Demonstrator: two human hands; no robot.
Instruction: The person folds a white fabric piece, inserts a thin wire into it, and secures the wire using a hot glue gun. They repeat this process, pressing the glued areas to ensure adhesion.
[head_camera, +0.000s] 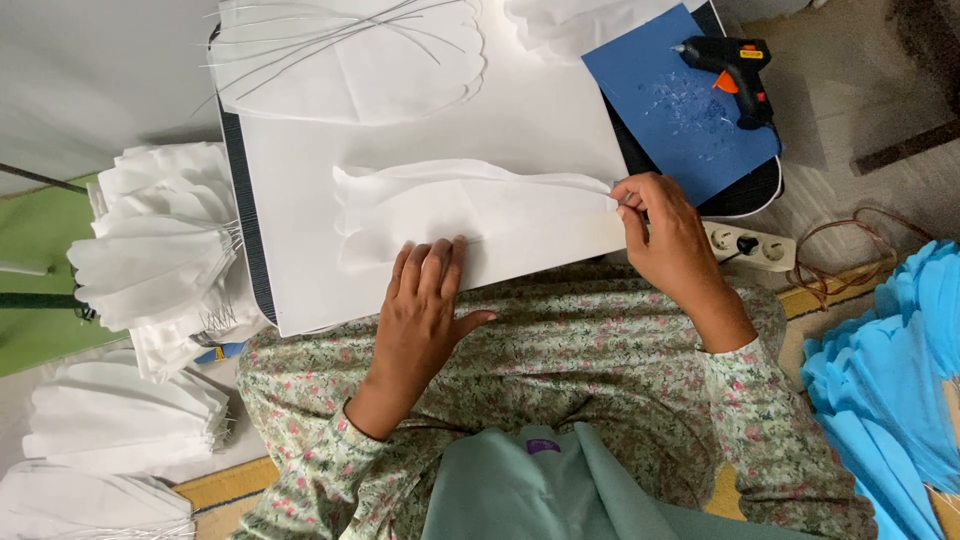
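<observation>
A: Hands first. Left hand (425, 290) lies flat, fingers together, palm down on the near edge of the white petal piece (460, 205). Not clamped on it, only pressing.

B: Right hand?

A: Right hand (665, 235) is pinched on the petal piece's right tip, thumb and fingertips closed on it. Something thin may be in the pinch too, cannot tell.

B: Where does the petal piece sit?

A: Middle of the white board (540, 110) on the table, lying flat, long way left to right, wide end left, narrow end right. The two hands are well apart, one at each end.

B: Rest of the board?

A: Far side, another white petal shape with thin wires (340, 45) lying over it. Far right, a blue sheet (680, 120) with clear glue blobs, a black and orange glue gun (735, 70) lying on its far corner.

B: Off the board?

A: Left, stacks of pleated white petals (150, 250) with wire ends sticking out, more stacks near left. Right, a white power strip (750, 245) just beside the right hand, a brown cord near it. Near right, blue petals (890, 370) in a pile. Person wears floral sleeves.
</observation>
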